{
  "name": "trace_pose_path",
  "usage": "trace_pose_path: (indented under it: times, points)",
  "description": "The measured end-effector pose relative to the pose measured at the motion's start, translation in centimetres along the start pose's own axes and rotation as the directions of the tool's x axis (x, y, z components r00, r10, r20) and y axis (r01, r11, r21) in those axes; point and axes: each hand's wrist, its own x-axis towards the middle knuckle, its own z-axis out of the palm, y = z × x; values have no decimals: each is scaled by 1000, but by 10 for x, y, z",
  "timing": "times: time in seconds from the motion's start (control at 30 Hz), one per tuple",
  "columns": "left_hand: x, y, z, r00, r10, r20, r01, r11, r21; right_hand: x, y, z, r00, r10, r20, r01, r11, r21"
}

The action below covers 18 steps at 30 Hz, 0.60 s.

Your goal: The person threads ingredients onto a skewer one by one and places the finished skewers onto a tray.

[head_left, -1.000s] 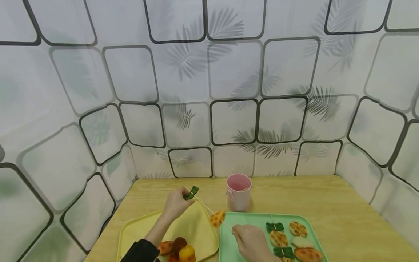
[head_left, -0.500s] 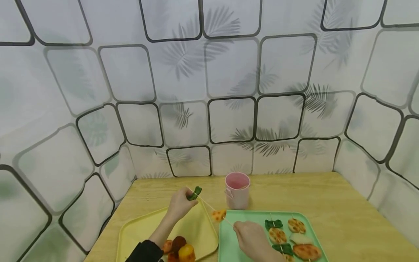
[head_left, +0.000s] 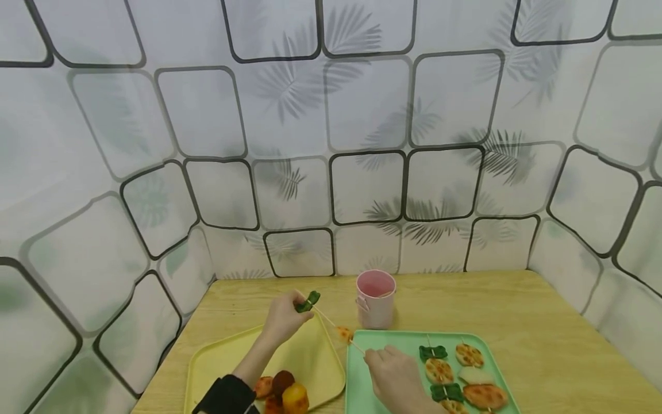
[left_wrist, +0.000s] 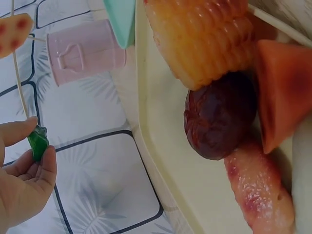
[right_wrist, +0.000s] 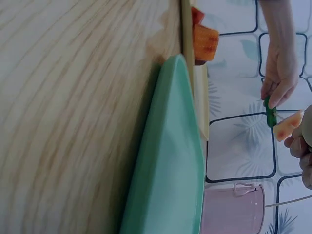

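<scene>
My left hand pinches a dark green knotted piece of food between thumb and fingers, above the yellow tray. A thin skewer slants from that green piece down to my right hand, which grips its lower end over the green tray. Partway along the skewer sits an orange-yellow spotted slice. In the left wrist view, the green piece is at the skewer's end, held by thumb and fingertips. The right wrist view shows the spotted slice close to the right fingers, which are partly cut off.
The yellow tray bears a corn piece, a dark brown ball and other pieces. On the green tray lie loaded skewers with round slices. A pink bucket stands behind the trays.
The spotted slice has turned on the skewer and looks narrower now. My left hand has shifted slightly right with the green piece. My right hand has hardly moved.
</scene>
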Motion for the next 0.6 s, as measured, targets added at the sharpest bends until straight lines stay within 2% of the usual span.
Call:
trace_pose_path:
  times: [0.1, 0.17, 0.23, 0.33, 0.43, 0.6]
  points:
    - [0, -2, 3, 1000, 13, 6, -13, 1000, -5, 2, -2, 0, 992, 94, 80, -101, 991, 86]
    - [-1, -3, 5, 1000, 19, 15, -19, 1000, -12, 5, -3, -2, 968, 171, 184, -202, 966, 162]
    - [-1, -2, 7, 999, 27, 20, -27, 1000, -10, 8, -3, -2, 932, 227, 284, -301, 920, 251]
    - [-2, -1, 10, 999, 30, 24, -29, 1000, -3, 10, -3, -1, 874, 279, 398, -427, 833, 353]
    - [-2, 0, 11, 1000, 25, 11, -25, 1000, 12, 10, -1, 1, 842, 311, 441, -496, 769, 403]
    - [0, 0, 13, 1000, 26, -7, -26, 1000, 17, 10, 1, 5, 822, 338, 459, -542, 712, 446]
